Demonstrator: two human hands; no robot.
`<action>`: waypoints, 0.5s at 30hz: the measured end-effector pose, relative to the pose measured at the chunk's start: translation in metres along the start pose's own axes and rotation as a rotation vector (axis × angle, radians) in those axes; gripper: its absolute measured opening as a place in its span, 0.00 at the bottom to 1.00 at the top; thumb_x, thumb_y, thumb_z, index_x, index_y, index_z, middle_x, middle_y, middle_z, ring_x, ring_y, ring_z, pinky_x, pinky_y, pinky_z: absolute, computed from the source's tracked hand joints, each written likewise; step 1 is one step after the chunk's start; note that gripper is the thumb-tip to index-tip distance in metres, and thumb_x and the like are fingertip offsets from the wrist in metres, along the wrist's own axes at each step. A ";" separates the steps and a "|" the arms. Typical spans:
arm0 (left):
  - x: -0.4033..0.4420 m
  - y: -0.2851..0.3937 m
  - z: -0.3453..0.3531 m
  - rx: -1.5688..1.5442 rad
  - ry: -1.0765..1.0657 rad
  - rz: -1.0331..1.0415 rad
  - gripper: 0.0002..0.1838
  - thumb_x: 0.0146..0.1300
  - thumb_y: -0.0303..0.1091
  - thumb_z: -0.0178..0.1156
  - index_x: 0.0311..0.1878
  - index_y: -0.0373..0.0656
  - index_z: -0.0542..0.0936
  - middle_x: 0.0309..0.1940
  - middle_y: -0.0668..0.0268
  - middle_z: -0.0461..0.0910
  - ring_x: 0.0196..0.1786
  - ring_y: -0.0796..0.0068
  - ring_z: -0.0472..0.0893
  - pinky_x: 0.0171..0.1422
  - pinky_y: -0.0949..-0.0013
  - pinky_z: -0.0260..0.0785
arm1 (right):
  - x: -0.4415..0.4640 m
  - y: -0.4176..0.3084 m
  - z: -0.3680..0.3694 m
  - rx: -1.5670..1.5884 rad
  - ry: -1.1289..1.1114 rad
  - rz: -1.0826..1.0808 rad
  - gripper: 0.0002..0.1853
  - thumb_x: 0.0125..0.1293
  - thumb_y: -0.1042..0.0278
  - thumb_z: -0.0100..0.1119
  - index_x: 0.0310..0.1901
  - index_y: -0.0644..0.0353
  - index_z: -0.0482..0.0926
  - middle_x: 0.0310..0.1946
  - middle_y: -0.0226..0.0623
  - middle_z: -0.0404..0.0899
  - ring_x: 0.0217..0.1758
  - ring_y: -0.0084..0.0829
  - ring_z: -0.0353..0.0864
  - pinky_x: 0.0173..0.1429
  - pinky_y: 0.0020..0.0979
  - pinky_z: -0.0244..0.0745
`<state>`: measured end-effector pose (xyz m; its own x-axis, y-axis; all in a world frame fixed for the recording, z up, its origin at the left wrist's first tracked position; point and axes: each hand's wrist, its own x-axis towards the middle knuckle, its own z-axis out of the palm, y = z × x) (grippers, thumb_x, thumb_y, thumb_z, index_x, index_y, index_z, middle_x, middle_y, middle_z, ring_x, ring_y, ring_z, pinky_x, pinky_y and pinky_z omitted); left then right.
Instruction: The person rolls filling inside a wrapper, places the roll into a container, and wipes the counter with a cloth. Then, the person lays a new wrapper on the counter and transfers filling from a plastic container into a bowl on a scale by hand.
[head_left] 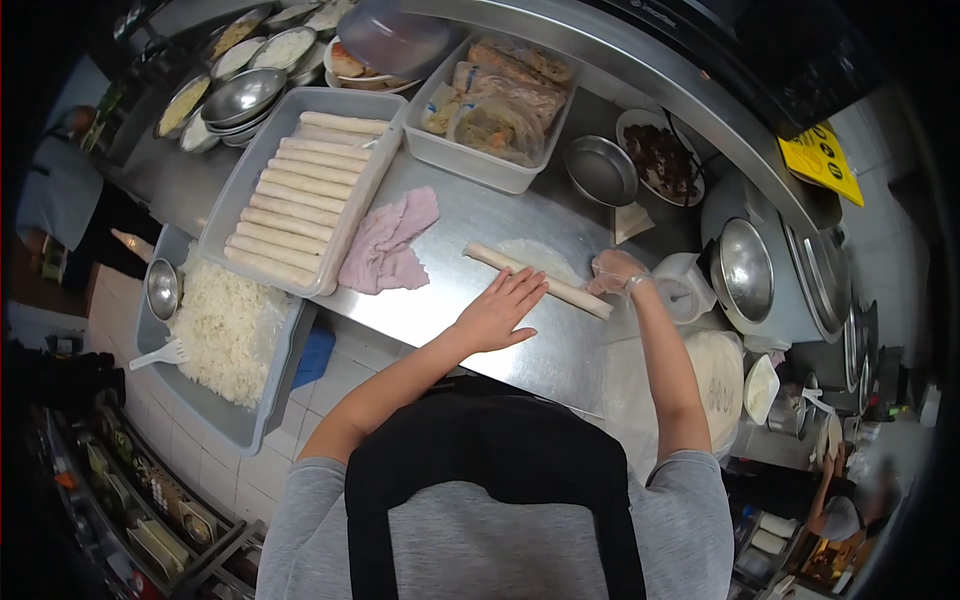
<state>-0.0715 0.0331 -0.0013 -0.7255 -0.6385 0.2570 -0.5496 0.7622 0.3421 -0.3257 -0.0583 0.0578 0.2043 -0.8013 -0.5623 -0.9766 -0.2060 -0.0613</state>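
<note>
A long pale dough roll (572, 291) lies slantwise on the steel worktop. My left hand (503, 308) rests flat on its near side, fingers stretched out and touching the roll. Just behind the roll's right end is my right hand (617, 271), in a clear plastic glove with its fingers curled; what they hold, if anything, is hidden. A thin whitish patch (540, 254), perhaps flour or a wrapper, spreads behind the roll. Left of my hands lies a crumpled pink cloth (392, 240). Several similar finished rolls (300, 190) fill a plastic tub (330, 272).
A grey bin (283, 368) of shredded white food stands lower left. Bagged food fills a tub (522, 181) at the back. Right are a metal bowl (601, 168), a white scale (684, 290) and a plastic-covered dough mass (712, 375). Two people (70, 190) work nearby.
</note>
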 end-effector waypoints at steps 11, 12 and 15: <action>0.002 0.001 0.001 -0.021 -0.038 -0.011 0.40 0.62 0.52 0.54 0.71 0.38 0.54 0.72 0.55 0.51 0.74 0.55 0.50 0.77 0.51 0.40 | -0.018 0.028 0.019 0.045 0.122 0.056 0.28 0.44 0.42 0.69 0.31 0.64 0.83 0.30 0.49 0.81 0.35 0.44 0.82 0.40 0.41 0.73; 0.001 0.001 0.001 -0.019 -0.039 -0.012 0.40 0.62 0.52 0.54 0.71 0.38 0.54 0.72 0.55 0.51 0.74 0.55 0.50 0.77 0.51 0.40 | -0.013 0.020 0.010 0.125 0.155 0.053 0.29 0.45 0.40 0.67 0.31 0.65 0.83 0.29 0.50 0.81 0.35 0.45 0.82 0.41 0.41 0.73; 0.002 0.002 -0.001 -0.001 -0.044 -0.007 0.40 0.62 0.52 0.54 0.71 0.38 0.54 0.72 0.55 0.51 0.74 0.55 0.50 0.77 0.51 0.40 | 0.026 -0.025 -0.012 0.189 0.274 -0.012 0.33 0.46 0.35 0.64 0.31 0.68 0.82 0.31 0.53 0.81 0.37 0.47 0.82 0.42 0.43 0.74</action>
<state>-0.0741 0.0334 0.0006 -0.7392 -0.6385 0.2143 -0.5543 0.7575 0.3449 -0.2954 -0.0808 0.0543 0.2014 -0.9259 -0.3196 -0.9639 -0.1293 -0.2326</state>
